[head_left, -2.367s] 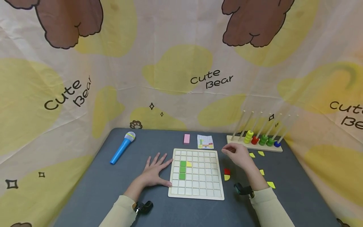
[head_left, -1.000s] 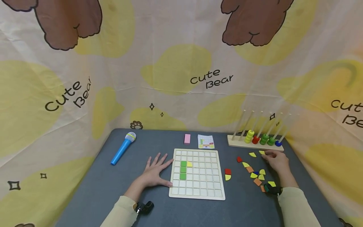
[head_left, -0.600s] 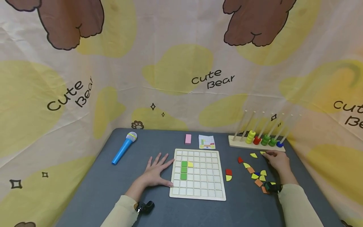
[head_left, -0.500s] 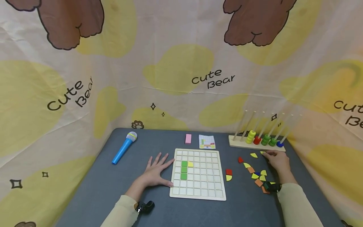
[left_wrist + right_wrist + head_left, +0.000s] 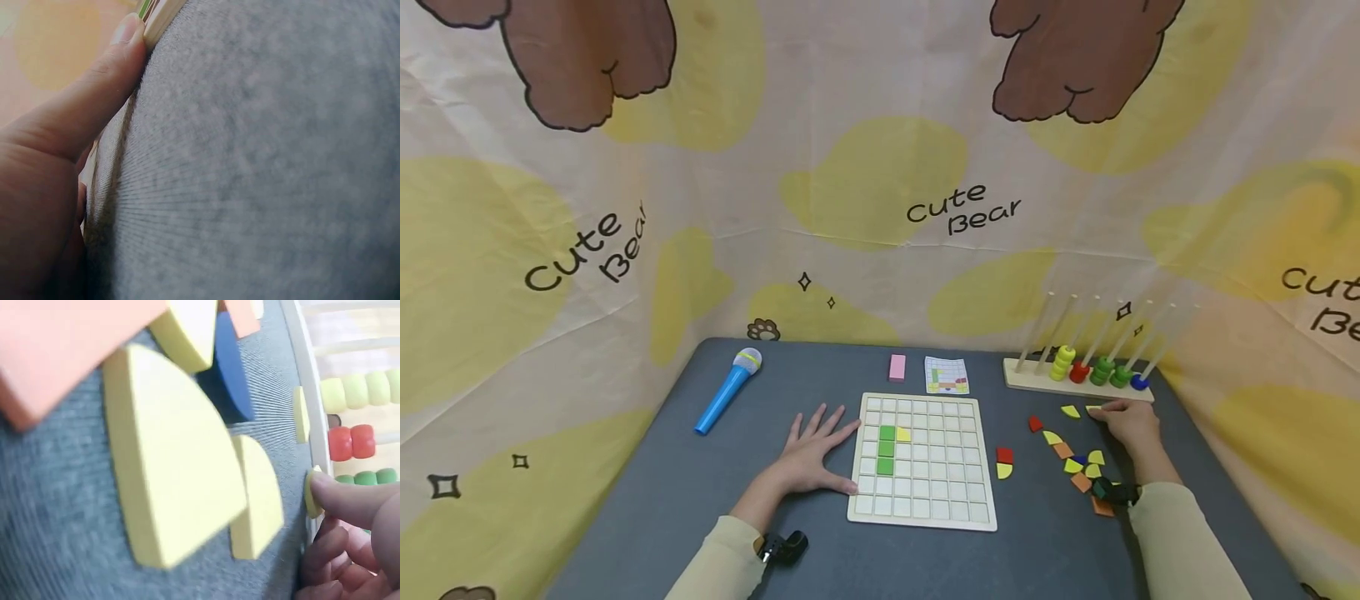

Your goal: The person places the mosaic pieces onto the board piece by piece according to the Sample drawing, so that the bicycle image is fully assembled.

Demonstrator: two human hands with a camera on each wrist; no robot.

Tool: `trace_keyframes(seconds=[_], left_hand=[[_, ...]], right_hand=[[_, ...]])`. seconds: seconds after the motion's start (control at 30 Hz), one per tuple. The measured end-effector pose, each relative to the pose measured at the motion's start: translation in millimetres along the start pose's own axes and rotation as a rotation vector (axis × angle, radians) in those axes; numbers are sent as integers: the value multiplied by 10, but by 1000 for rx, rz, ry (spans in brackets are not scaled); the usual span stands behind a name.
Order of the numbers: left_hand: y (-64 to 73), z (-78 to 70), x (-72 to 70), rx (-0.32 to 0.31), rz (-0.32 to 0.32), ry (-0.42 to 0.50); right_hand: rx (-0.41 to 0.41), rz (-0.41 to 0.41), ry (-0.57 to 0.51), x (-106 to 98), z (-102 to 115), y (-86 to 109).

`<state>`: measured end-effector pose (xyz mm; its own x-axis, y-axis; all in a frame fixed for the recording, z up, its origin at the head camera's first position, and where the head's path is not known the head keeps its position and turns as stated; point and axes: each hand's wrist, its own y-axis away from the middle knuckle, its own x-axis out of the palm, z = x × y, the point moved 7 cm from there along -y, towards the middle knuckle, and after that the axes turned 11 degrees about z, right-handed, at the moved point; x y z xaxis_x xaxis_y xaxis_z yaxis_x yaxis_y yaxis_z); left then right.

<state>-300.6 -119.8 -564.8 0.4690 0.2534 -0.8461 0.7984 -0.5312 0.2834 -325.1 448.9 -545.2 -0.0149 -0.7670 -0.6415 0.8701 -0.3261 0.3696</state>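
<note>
My left hand (image 5: 807,460) lies with fingers spread on the dark table, its thumb and index fingertip at the left edge of the wooden grid board (image 5: 943,526). On the board are several green squares (image 5: 886,449) in a column and one yellow tile (image 5: 903,434). At the far right, my right hand (image 5: 1133,427) pinches a yellow quarter-circle tile (image 5: 312,492); in the right wrist view the thumb covers part of it, with the other fingers curled below. Another yellow quarter-circle tile (image 5: 1071,412) lies just left of that hand.
Behind the right hand stands a peg rack (image 5: 1030,381) with coloured beads. Loose orange (image 5: 1081,482), yellow, red and blue tiles lie near the right wrist. A red square (image 5: 1004,455) sits beside the board. Farther back are a pattern card (image 5: 947,376), pink block (image 5: 897,367) and toy microphone (image 5: 727,392).
My right hand has gone from beside the board to the far right, uncovering loose tiles. Lately it has shifted slightly nearer me with the yellow tile. The left hand has stayed put.
</note>
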Motion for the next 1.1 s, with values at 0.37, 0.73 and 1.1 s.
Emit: trace_keyframes(seconds=[0.37, 0.73, 1.1], left_hand=[[17, -12, -8, 8, -3, 6], [9, -21, -13, 20, -8, 19], [16, -30, -14, 9, -9, 19]], right_hand=[[-134, 102, -20, 33, 157, 70], [-315, 176, 130, 184, 531, 329], [-439, 189, 98, 371, 834, 539]])
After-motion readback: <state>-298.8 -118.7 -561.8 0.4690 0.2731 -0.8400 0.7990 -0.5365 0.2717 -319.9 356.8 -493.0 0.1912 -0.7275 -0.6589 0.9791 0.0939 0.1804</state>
